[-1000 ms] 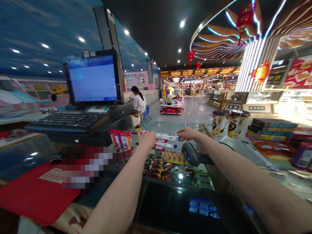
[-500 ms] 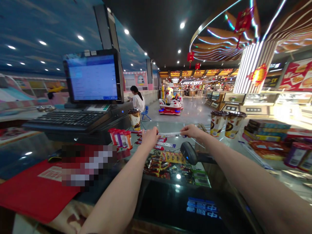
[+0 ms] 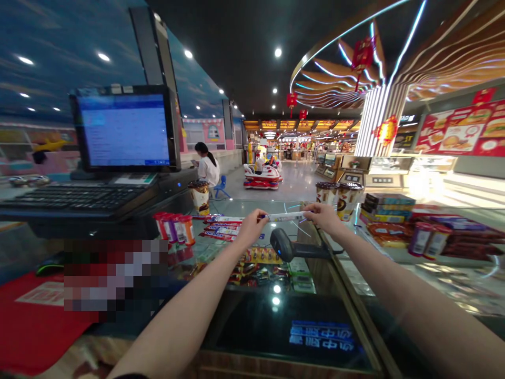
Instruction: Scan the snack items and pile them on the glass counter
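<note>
A long white candy stick pack (image 3: 284, 216) is held level above the glass counter (image 3: 252, 316), one end in each hand. My left hand (image 3: 252, 226) pinches its left end and my right hand (image 3: 325, 215) pinches its right end. Just below the pack a black barcode scanner (image 3: 286, 245) rests on the counter. More red and white stick packs (image 3: 223, 229) lie flat on the glass to the left of my left hand.
Several small candy tubes (image 3: 173, 227) stand by a point-of-sale monitor (image 3: 124, 129) and keyboard (image 3: 71, 197) at left. Paper cups (image 3: 339, 197), stacked boxes (image 3: 384, 205) and jars (image 3: 426, 239) fill the right shelf. A red mat (image 3: 27, 321) lies at front left. A seated person (image 3: 207, 166) is far behind.
Both hands took hold of the white stick pack, lifted it off the glass and brought it right, above the scanner. The view has swung to the right.
</note>
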`<state>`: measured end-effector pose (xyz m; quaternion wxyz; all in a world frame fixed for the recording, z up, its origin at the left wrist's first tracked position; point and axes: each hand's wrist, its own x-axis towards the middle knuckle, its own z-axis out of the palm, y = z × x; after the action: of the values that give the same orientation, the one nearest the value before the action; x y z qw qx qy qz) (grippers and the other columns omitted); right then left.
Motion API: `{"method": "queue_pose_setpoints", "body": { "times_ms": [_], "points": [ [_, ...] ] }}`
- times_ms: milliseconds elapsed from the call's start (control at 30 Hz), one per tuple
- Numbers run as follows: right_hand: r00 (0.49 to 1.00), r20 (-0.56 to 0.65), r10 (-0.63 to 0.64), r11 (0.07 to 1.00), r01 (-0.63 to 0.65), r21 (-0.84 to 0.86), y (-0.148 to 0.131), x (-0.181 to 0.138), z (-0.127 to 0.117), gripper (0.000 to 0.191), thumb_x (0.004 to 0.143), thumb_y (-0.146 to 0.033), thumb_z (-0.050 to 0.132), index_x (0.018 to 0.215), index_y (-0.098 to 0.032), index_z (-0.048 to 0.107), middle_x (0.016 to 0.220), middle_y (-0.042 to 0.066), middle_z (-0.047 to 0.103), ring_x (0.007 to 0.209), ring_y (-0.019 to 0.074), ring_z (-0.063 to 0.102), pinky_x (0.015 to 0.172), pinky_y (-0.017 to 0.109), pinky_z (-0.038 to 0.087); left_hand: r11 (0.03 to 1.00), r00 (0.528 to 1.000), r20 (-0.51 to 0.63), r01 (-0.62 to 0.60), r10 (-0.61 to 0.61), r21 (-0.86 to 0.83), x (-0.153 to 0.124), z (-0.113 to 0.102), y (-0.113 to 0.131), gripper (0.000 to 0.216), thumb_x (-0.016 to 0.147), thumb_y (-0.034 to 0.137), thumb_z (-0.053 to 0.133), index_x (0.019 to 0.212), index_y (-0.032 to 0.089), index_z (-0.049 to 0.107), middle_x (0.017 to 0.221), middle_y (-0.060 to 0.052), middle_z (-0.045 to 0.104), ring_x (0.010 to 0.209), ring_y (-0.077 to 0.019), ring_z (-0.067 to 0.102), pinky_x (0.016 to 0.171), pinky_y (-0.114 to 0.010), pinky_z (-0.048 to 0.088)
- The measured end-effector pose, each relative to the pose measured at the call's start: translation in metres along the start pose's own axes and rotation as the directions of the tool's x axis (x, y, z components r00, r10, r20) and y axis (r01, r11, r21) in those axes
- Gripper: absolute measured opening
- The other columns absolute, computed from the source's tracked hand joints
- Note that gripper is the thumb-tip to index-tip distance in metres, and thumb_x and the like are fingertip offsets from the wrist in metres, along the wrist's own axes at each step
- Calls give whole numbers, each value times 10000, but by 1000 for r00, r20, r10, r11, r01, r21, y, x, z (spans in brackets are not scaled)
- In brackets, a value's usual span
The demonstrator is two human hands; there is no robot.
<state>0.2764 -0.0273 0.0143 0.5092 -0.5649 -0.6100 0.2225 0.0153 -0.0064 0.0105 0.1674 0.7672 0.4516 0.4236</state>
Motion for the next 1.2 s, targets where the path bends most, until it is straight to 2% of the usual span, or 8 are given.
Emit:
{"method": "queue_pose_setpoints", "body": {
  "times_ms": [333,467,600,667,733,933,1067,1200],
  "points": [
    [995,36,-89,996,89,-4,33,-14,-17,233,707,-256,651,912,-175,726,568,-36,585,546,143,584,575,277,495,920,996,79,73,-46,-384,-2,20,-5,155,799,273,626,918,174,619,794,-29,714,799,-174,685,751,-287,498],
    [989,-27,-148,988,147,-50,40,-21,-16,342,735,-245,636,1070,-194,675,854,44,728,787,202,689,755,371,550,894,995,66,96,-75,-437,-1,24,-11,173,788,288,655,911,170,623,764,-25,710,770,-167,685,702,-268,496],
    [967,-105,-231,960,209,-185,28,-33,-25,457,816,-311,610,1257,-194,581,1141,122,699,1007,250,672,809,421,552,873,990,56,143,-132,-465,-1,24,-15,173,787,283,659,914,172,621,742,-12,700,732,-152,675,619,-235,467],
    [962,-26,-271,936,257,-238,16,-42,-29,356,869,-347,569,1190,-202,618,1075,100,716,978,238,676,845,423,540,867,986,46,162,-159,-472,-2,23,-15,157,785,262,658,907,172,620,729,-5,691,717,-142,667,606,-226,456],
    [945,139,-297,903,325,-281,3,-51,-31,275,902,-384,542,1082,-217,666,1025,74,729,948,224,678,882,415,523,858,984,43,174,-176,-483,-3,21,-13,147,782,250,663,898,170,620,722,-2,685,704,-134,660,613,-228,458],
    [833,519,-192,856,400,-326,-14,-72,-21,587,796,-522,695,1281,-206,598,1152,100,700,1036,265,656,928,429,494,845,982,34,176,-184,-505,-4,16,-14,183,768,284,696,888,169,617,705,4,678,688,-130,655,623,-237,483],
    [777,596,-203,765,505,-400,-13,-76,-14,612,759,-465,744,1295,-210,592,1210,114,672,1090,289,621,938,430,472,852,980,19,181,-197,-491,-4,16,-18,213,760,301,702,902,167,616,716,-3,684,698,-134,665,631,-238,501],
    [780,581,-231,768,513,-383,-8,-76,-9,503,798,-376,708,1267,-227,601,1200,95,681,1073,267,633,928,390,470,870,980,-6,172,-197,-461,-3,14,-17,204,775,302,670,919,170,612,744,-14,695,724,-150,675,656,-260,520]
  ]
}}
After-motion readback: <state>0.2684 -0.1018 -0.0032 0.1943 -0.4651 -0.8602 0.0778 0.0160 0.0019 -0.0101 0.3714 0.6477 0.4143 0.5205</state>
